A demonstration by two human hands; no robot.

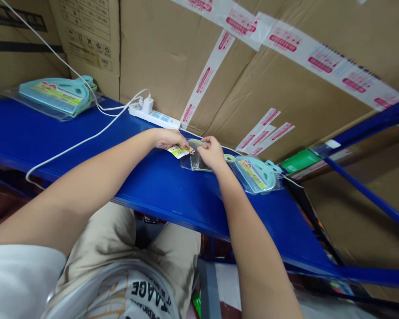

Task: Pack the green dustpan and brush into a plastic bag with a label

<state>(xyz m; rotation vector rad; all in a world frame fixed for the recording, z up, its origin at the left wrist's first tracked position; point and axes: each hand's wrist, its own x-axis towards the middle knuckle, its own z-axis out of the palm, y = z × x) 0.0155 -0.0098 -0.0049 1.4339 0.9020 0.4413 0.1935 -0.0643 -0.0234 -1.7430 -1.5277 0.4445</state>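
A yellow-and-white printed card (pixel 179 152) was pinched at its left end by the left hand (pixel 169 139), which was closed narrowly on it. A clear plastic bag (pixel 190 163) was held at its upper part by the right hand (pixel 213 153), also in a narrow pinch, with the fingers curled down over the film. Both were held low over a blue steel shelf (pixel 166 195), near its back edge. The card's long axis was laid roughly along that shelf, with its free right end directed at the bag, so the left hand was nearer the card and the right hand nearer the bag. Whether the card touched the film or lay just short of it could not be told, since the two overlapped at the fingers. A greyish shape was seen through the bag, but it was too blurred to be identified. A teal moulded plastic piece sealed in a clear pack (pixel 256 174) was lying just beside the right hand, and a similar teal piece (pixel 55 95) was left well apart, beyond the left forearm. A white power strip (pixel 154 118) with a white cable (pixel 86 141) was placed behind the hands, against cardboard cartons (pixel 159 57) sealed with red-and-white packing tape (pixel 329 66).
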